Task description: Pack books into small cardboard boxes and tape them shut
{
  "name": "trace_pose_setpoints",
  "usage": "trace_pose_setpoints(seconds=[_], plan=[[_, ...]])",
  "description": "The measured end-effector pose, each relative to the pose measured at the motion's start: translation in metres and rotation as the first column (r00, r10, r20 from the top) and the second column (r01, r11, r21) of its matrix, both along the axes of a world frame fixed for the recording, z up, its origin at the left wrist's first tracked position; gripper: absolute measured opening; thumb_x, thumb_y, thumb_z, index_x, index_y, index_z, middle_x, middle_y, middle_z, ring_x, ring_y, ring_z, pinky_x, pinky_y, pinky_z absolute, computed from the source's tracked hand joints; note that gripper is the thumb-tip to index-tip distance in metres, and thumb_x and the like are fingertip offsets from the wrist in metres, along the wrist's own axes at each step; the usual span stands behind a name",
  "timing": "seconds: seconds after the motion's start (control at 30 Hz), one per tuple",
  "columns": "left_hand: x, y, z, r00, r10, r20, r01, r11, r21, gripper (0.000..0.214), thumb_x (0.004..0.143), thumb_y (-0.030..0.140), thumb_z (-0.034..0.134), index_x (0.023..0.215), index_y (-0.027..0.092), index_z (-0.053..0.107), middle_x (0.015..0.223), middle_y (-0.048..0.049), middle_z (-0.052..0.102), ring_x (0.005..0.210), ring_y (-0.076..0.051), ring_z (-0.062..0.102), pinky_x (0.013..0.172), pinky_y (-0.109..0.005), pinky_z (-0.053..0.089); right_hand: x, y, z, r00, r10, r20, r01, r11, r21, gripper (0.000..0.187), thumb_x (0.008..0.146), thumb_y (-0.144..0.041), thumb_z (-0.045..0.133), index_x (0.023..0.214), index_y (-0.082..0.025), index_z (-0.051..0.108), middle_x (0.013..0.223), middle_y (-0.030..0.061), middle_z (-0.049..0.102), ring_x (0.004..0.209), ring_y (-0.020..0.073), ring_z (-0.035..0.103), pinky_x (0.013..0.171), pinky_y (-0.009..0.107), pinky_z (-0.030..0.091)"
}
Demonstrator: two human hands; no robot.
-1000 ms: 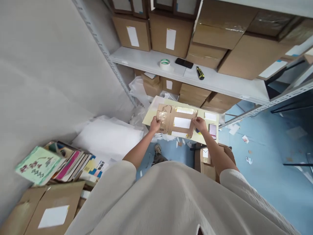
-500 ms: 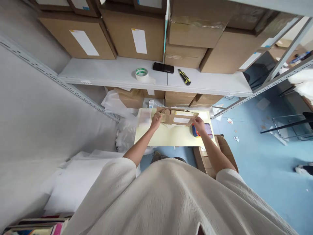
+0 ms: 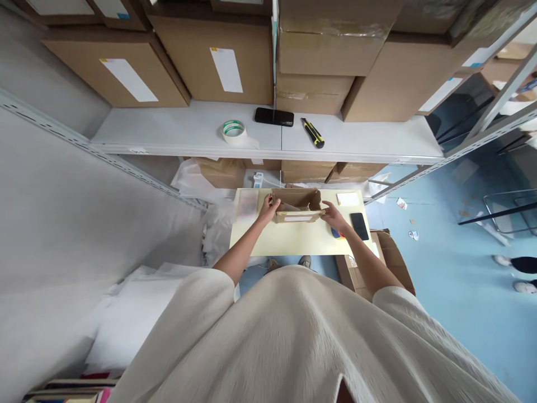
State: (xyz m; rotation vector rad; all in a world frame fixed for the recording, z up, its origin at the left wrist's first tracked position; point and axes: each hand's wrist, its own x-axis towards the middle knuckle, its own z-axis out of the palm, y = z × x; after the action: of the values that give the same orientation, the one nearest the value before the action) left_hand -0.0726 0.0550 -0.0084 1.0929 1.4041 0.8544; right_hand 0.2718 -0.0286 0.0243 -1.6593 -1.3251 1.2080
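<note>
A small cardboard box is held over the pale yellow table, its open top facing up and a white label on its near side. My left hand grips its left end, and my right hand grips the right end. Something pale lies inside the box, too small to make out. Partly hidden by my right wrist is a blue and red round object. Just right of it lies a dark-screened phone. A white card or pad lies behind my right hand.
On the shelf above the table are a tape roll, a black phone and a yellow utility knife. Large cartons stand behind them. An open carton stands on the floor at right; white packing sheets lie left.
The cardboard has gone from a flattened, spread shape to an open box between my hands. My right hand has come inward. The phone's screen has gone dark.
</note>
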Motion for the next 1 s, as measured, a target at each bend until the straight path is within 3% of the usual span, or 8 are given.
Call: trace_pose_setpoints(seconds=[0.17, 0.47, 0.7, 0.87, 1.0], plan=[[-0.003, -0.003, -0.005, 1.000, 0.015, 0.002, -0.015, 0.998, 0.053, 0.065, 0.093, 0.040, 0.088, 0.148, 0.027, 0.054, 0.166, -0.0188, 0.061, 0.148, -0.031, 0.067, 0.122, -0.045, 0.056, 0.008, 0.003, 0.003, 0.982, 0.165, 0.095, -0.167, 0.986, 0.015, 0.100, 0.073, -0.040, 0.088, 0.169, -0.041, 0.059, 0.135, 0.0084, 0.072, 0.104, 0.0289, 0.074, 0.099, 0.049, 0.066], [-0.008, -0.003, -0.001, 0.998, -0.064, 0.000, 0.064, 0.998, 0.029, 0.070, 0.081, 0.024, 0.087, 0.148, 0.025, 0.064, 0.166, -0.0165, 0.064, 0.150, -0.030, 0.066, 0.121, -0.044, 0.056, 0.007, 0.006, 0.004, 0.958, 0.251, 0.140, -0.259, 0.965, 0.042, 0.106, 0.083, -0.050, 0.088, 0.180, -0.046, 0.045, 0.147, 0.0094, 0.066, 0.105, 0.0288, 0.074, 0.095, 0.050, 0.069], [-0.008, 0.001, 0.001, 0.986, -0.163, 0.029, 0.162, 0.986, 0.034, 0.082, 0.072, 0.016, 0.086, 0.152, 0.027, 0.072, 0.161, -0.0153, 0.071, 0.156, -0.029, 0.064, 0.128, -0.047, 0.051, 0.005, 0.003, 0.001, 0.927, 0.319, 0.195, -0.329, 0.944, 0.024, 0.102, 0.088, -0.056, 0.087, 0.180, -0.050, 0.044, 0.138, 0.0069, 0.064, 0.110, 0.0298, 0.074, 0.099, 0.048, 0.068], [-0.017, 0.007, 0.005, 0.974, -0.211, 0.086, 0.212, 0.977, -0.002, 0.080, 0.072, 0.018, 0.073, 0.151, 0.025, 0.074, 0.153, -0.0132, 0.077, 0.148, -0.033, 0.069, 0.121, -0.047, 0.058, 0.009, 0.009, 0.000, 0.955, 0.250, 0.159, -0.247, 0.968, -0.038, 0.081, 0.093, -0.064, 0.083, 0.169, -0.050, 0.060, 0.134, 0.0071, 0.066, 0.109, 0.0299, 0.074, 0.105, 0.046, 0.064], [-0.024, 0.009, 0.008, 0.970, -0.226, 0.086, 0.227, 0.974, 0.001, 0.090, 0.068, 0.014, 0.073, 0.157, 0.027, 0.065, 0.164, -0.0141, 0.068, 0.154, -0.036, 0.063, 0.117, -0.050, 0.060, 0.007, 0.010, -0.003, 0.975, 0.136, 0.174, -0.145, 0.989, 0.037, 0.063, 0.101, -0.072, 0.068, 0.155, -0.040, 0.071, 0.134, 0.0096, 0.070, 0.112, 0.0327, 0.072, 0.110, 0.052, 0.061]])
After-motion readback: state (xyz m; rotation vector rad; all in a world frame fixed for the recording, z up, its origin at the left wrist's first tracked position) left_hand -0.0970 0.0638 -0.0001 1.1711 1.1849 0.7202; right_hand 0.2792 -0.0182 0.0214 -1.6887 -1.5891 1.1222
